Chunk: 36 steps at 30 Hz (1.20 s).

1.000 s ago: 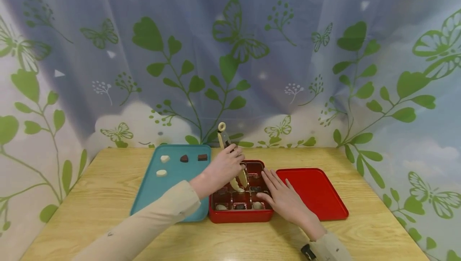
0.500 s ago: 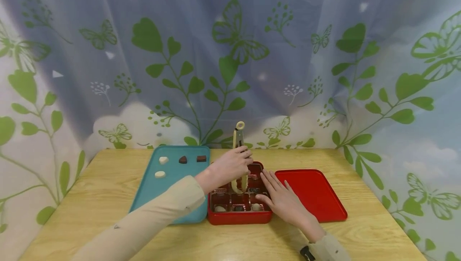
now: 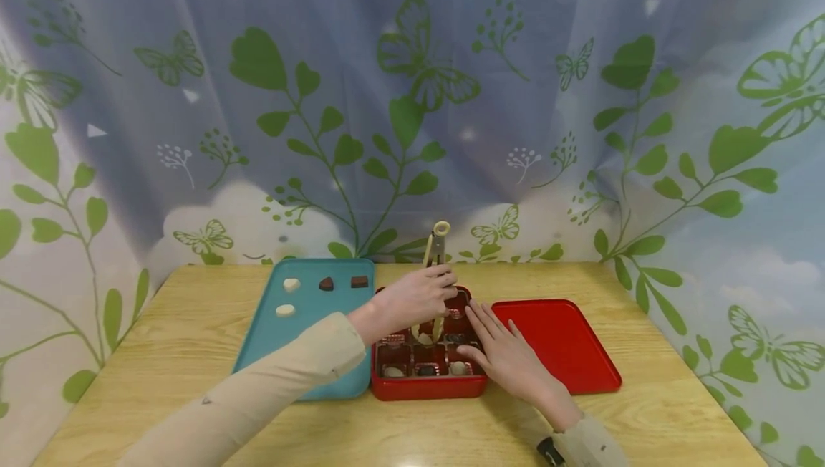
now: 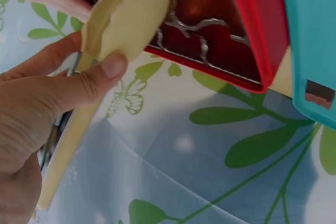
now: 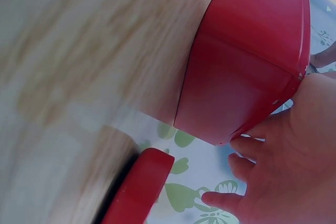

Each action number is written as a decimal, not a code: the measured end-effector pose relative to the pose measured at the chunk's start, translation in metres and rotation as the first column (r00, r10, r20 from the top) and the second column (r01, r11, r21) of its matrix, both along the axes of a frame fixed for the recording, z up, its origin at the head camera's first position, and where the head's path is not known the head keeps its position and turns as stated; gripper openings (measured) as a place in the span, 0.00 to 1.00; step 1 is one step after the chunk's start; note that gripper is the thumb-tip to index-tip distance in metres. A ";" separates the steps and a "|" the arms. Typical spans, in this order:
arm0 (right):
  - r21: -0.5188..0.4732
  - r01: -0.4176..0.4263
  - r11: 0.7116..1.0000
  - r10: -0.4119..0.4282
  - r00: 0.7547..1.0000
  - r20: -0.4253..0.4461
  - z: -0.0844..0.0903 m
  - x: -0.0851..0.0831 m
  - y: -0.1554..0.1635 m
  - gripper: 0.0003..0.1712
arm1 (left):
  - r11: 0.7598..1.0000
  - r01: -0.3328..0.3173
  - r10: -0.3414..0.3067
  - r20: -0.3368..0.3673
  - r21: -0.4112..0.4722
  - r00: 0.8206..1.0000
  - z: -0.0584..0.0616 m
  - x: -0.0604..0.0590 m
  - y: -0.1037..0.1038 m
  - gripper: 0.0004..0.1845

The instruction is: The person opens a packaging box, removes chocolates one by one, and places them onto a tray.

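Now, counting what lies before me: one red box with divided compartments, one red lid lying flat just to its right, one teal tray touching the box's left side, and one pair of cream tongs. On the tray I count four pieces: two pale ones on the left and two dark ones along the far edge. Inside the box some compartments hold pieces, pale and dark, but I cannot count them all behind my hands.

My left hand is curled round the tongs, thumb pressed on the upper blade as the left wrist view shows. It holds them nearly upright over the middle of the box, ring end up, tips down among the compartments. Something pale sits at the tips, though I cannot tell whether the tongs hold it.

My right hand lies flat, fingers spread and straight, on the right side of the box, fingertips over the far compartments and palm at its right rim, beside the lid. Both sleeves reach in from the near edge of the wooden bench.
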State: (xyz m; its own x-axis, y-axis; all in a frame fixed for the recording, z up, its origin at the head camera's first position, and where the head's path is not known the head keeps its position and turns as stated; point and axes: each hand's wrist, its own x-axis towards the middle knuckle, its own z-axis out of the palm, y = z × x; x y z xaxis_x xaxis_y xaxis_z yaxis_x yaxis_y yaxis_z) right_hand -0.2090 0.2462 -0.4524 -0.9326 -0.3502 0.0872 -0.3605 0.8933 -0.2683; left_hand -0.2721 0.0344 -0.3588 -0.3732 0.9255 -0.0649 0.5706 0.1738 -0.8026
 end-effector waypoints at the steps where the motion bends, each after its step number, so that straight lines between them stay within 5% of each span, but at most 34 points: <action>1: 0.002 -0.001 1.000 0.001 1.000 0.001 0.000 0.000 0.000 0.46 | 1.000 -0.002 0.002 0.004 -0.001 1.000 -0.001 -0.001 -0.001 0.18; 17: 0.005 0.011 1.000 -0.011 1.000 0.016 0.001 -0.001 -0.002 0.47 | 0.976 0.007 -0.015 0.036 0.219 0.999 -0.005 -0.006 -0.038 0.21; 25: 0.004 0.009 1.000 -0.009 1.000 -0.016 0.001 0.001 -0.002 0.47 | 0.906 -0.072 0.009 0.150 0.417 0.989 -0.001 0.000 -0.074 0.25; 36: 0.001 0.010 1.000 -0.010 1.000 -0.003 -0.001 0.000 -0.001 0.47 | 0.800 -0.134 0.046 0.163 0.585 0.986 -0.003 0.001 -0.139 0.26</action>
State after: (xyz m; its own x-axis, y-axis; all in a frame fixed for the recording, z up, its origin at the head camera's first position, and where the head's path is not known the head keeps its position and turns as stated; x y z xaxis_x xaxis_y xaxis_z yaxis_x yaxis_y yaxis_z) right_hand -0.2087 0.2447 -0.4529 -0.9358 -0.3408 0.0902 -0.3524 0.8971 -0.2665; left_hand -0.2708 -0.1050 -0.3617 -0.4851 0.7620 0.4290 0.6221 0.6455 -0.4430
